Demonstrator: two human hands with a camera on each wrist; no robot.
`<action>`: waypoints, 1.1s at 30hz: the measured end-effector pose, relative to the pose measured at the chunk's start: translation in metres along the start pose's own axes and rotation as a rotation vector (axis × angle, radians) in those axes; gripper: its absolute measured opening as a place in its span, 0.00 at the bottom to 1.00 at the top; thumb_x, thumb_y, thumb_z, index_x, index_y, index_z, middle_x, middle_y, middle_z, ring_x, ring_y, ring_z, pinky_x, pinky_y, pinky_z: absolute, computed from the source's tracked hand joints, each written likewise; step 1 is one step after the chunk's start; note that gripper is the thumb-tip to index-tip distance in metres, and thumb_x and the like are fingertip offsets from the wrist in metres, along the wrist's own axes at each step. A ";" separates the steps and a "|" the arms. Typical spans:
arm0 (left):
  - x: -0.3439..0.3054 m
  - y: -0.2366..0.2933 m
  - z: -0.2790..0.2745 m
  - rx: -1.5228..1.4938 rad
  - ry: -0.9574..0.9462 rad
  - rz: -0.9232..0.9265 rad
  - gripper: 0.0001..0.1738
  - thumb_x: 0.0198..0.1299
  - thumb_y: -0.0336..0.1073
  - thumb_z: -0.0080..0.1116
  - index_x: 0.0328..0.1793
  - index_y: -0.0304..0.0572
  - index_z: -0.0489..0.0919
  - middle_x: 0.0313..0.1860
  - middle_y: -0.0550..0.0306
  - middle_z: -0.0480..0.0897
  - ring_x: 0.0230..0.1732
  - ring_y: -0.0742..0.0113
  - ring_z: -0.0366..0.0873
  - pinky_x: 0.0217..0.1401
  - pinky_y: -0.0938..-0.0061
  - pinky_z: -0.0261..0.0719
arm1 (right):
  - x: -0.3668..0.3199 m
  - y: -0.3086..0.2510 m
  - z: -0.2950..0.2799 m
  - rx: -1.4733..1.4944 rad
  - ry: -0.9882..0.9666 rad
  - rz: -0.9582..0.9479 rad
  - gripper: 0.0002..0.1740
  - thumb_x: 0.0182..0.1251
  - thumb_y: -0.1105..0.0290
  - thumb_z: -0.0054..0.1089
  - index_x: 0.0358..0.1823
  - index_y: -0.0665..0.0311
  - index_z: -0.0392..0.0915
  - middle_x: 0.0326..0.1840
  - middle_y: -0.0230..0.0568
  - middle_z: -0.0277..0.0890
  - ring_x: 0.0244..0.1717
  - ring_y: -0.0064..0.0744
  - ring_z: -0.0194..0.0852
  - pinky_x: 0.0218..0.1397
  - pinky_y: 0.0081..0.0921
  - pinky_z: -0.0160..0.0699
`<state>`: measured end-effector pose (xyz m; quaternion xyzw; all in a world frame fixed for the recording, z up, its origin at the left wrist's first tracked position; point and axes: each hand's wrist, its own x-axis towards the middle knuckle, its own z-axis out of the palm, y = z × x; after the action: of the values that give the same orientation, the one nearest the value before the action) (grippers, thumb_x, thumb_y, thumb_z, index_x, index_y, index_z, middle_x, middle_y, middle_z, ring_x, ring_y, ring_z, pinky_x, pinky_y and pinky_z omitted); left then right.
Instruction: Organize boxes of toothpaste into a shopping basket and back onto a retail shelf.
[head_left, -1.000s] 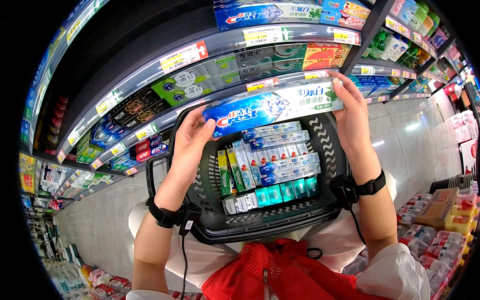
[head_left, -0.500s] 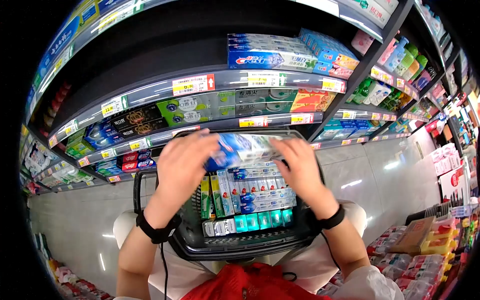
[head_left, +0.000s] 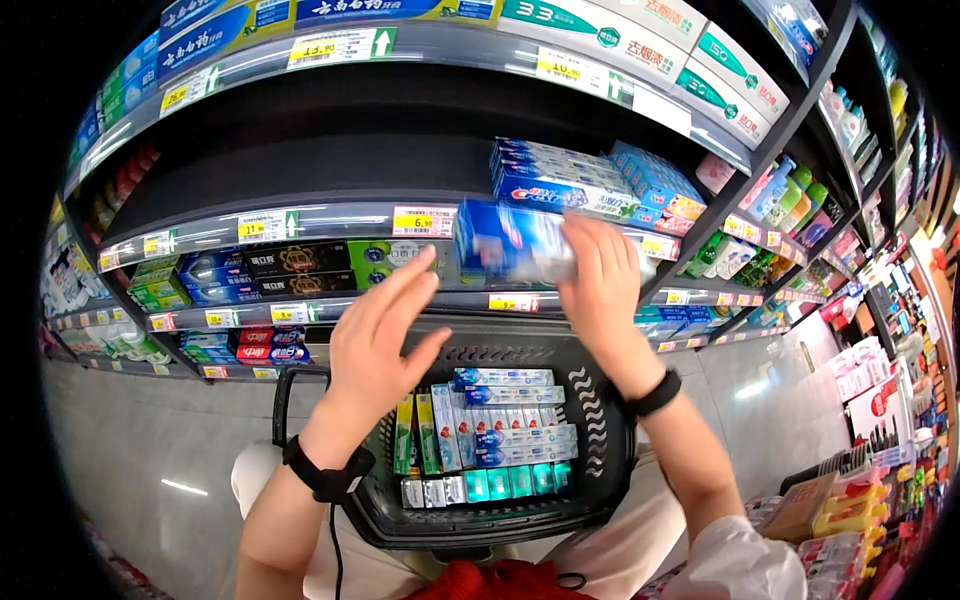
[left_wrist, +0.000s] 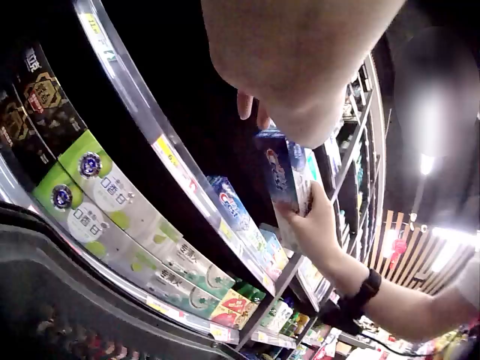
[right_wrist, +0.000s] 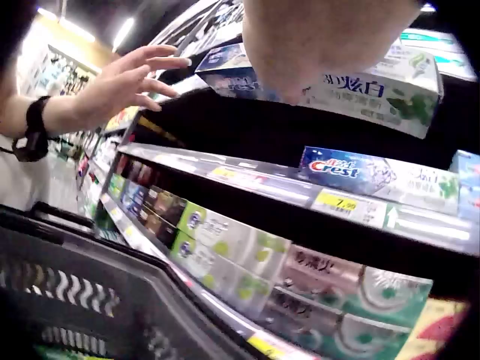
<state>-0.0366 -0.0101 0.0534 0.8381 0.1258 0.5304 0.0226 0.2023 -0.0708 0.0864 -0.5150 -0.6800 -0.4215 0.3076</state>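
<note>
A blue-and-white Crest box [head_left: 500,243], blurred in the head view, is gripped by my right hand [head_left: 606,300] in front of the middle shelf. My left hand [head_left: 385,345] is apart from it, fingers extended, above the basket's left side. The right wrist view shows that left hand [right_wrist: 124,84] beside the left end of the box [right_wrist: 367,96]. In the left wrist view the right thumb lies on the near face of the box [left_wrist: 279,171]. Similar Crest boxes [head_left: 565,190] lie stacked on the shelf behind it.
Below, between the person's legs, a black basket [head_left: 592,440] holds rows of small boxes [head_left: 520,420]. Shelf edges with price tags [head_left: 425,220] cross in front, and toothpaste boxes [head_left: 300,262] fill part of the lower shelf. Cartons [head_left: 800,505] and bottles stand at the right.
Both hands have risen from over the basket toward the shelf. The left hand has let go of the box, which has moved up with the right hand. The head view has shifted, showing more upper shelf.
</note>
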 end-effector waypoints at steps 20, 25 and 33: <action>-0.007 -0.039 0.005 0.105 -0.414 0.068 0.19 0.47 0.37 0.58 0.48 0.44 0.72 0.39 0.62 0.73 0.34 0.69 0.76 0.36 0.77 0.75 | 0.120 0.143 0.147 -0.390 -0.651 0.174 0.28 0.50 0.71 0.55 0.57 0.57 0.66 0.53 0.53 0.68 0.58 0.52 0.61 0.61 0.42 0.58; -0.009 -0.045 0.005 0.066 -0.441 0.040 0.19 0.49 0.38 0.57 0.48 0.43 0.72 0.38 0.61 0.74 0.35 0.68 0.76 0.36 0.75 0.75 | 0.128 0.139 0.147 -0.398 -0.831 0.334 0.25 0.57 0.73 0.42 0.59 0.58 0.63 0.57 0.53 0.65 0.62 0.48 0.57 0.64 0.36 0.57; -0.007 -0.046 0.000 0.061 -0.588 -0.063 0.19 0.52 0.38 0.55 0.51 0.44 0.72 0.44 0.58 0.75 0.43 0.62 0.76 0.42 0.71 0.74 | 0.137 0.114 0.128 -0.349 -1.120 0.270 0.26 0.59 0.68 0.38 0.62 0.55 0.62 0.68 0.44 0.52 0.68 0.44 0.49 0.70 0.31 0.48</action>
<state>-0.0476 0.0324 0.0397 0.9517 0.1558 0.2600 0.0495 0.2752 0.1168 0.1739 -0.7833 -0.5882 -0.1487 -0.1356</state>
